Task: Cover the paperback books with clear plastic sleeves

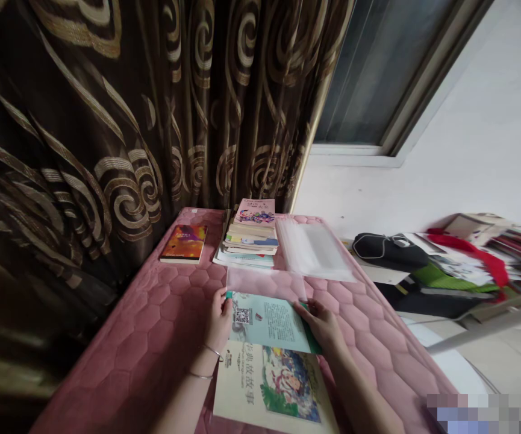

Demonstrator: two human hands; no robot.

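Head view: left hand [218, 319] and right hand [323, 325], each grip clamped on a side edge of green booklet [271, 322]. Flat between them over picture book [273, 386] on pink surface [152, 325]. Far edge touching clear sleeve [264, 282] straight ahead, equally near both hands.

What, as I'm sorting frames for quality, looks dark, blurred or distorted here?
Head view: curtain dim, smeared at lower left; wall bright; left hand, right hand and teal booklet fairly sharp; whole view tilted; pixelated patch at bottom right.
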